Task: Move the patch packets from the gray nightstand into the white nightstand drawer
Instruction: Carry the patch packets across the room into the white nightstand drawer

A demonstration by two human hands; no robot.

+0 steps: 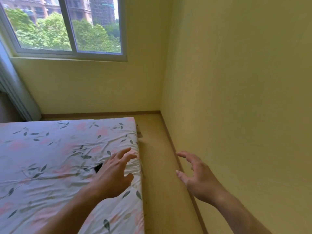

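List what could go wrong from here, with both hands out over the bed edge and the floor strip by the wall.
1. Neither nightstand nor any packet is in view, and both the left hand and right hand are empty, so the search may start in the wrong corner.
2. A small dark object lies on the bed sheet partly under the left hand; it could get knocked off.

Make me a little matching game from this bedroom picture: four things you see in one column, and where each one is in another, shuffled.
Things:
1. left hand
2. right hand
3. window
4. dark object

Places:
A. on the sheet, partly behind a hand
B. over the floor strip beside the wall
C. over the flowered bed's edge
D. upper left, trees outside

Pairs: 1-C, 2-B, 3-D, 4-A
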